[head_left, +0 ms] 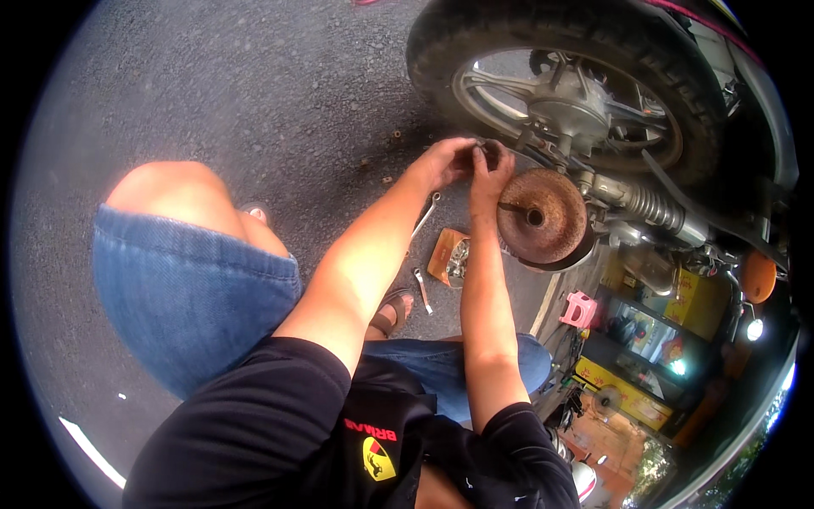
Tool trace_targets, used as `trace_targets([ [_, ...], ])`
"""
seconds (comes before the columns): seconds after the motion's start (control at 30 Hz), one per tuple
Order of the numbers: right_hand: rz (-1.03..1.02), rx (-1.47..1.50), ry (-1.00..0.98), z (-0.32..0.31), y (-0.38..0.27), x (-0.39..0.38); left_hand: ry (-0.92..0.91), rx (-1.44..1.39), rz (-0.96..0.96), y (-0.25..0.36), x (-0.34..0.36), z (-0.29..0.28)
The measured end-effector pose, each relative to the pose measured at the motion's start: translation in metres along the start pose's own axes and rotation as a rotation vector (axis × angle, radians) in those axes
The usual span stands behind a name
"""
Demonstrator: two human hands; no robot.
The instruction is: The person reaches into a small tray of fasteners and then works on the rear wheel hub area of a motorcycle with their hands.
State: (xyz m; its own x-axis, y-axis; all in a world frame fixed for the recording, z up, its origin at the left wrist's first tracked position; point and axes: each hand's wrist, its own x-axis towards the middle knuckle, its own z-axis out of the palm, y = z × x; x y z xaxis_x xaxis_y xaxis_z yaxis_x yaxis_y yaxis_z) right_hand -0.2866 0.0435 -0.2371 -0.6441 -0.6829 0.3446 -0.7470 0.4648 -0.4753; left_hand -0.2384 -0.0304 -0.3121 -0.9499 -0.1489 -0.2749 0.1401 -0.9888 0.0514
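Observation:
My left hand [448, 161] and my right hand [492, 171] meet in front of a motorcycle's wheel [560, 93]. The fingers of both are closed around a small dark piece between them, too covered to name. Just beyond my right wrist is a rusty round metal part [547, 204] with a hole in its middle, beside the motorcycle. Under my forearms, on the asphalt, lie a wrench [426, 215] and a second, shorter wrench [422, 291]. Partly hidden by my right forearm stands a small open box [443, 253] with metal bits in it.
Several small nuts or rings [387, 179] are scattered on the asphalt [280, 93] left of the wheel. A ribbed fork boot [655, 205] and an orange turn signal [757, 278] belong to the motorcycle. Farther right are a pink stool [578, 310] and a yellow-fronted stall [623, 393].

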Motion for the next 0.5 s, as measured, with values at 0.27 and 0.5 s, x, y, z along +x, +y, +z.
trace_targets([
  [0.27,-0.027,-0.008,-0.121,-0.007,-0.014,0.007,0.063,0.202,-0.047,0.014,-0.007,-0.003],
  [0.5,-0.041,-0.003,-0.132,-0.009,-0.009,0.007,-0.017,0.160,-0.063,0.009,-0.003,-0.011],
])
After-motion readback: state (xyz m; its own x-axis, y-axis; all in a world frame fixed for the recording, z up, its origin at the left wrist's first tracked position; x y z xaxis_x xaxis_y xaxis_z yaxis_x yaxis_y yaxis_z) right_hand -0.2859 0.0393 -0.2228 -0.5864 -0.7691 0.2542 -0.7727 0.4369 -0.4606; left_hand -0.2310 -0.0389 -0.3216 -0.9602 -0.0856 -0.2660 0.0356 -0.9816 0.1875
